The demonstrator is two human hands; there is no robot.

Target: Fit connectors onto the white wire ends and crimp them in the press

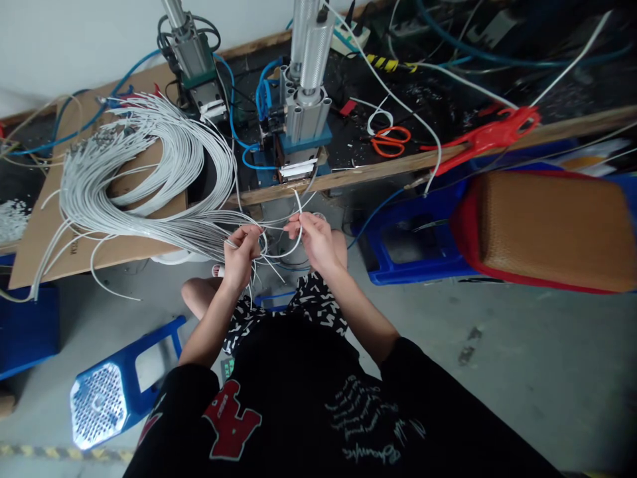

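A thick bundle of white cables [149, 216] lies coiled on a cardboard sheet, and its loose ends reach across to my hands. My left hand [243, 251] is closed around several of these cables over my lap. My right hand [314, 238] pinches a single white cable [298, 199] that curves down between the two hands. That cable's upper end reaches the front of a pneumatic press [306, 119] at the bench edge. Exactly where each fingertip presses is too small to make out.
A second press [196, 66] stands farther left. Orange-handled scissors [391, 141] and a red tool [497, 136] lie along the bench edge. Blue stools stand at lower left [129, 372] and right [423, 252], the right one beside a brown cushion [552, 226].
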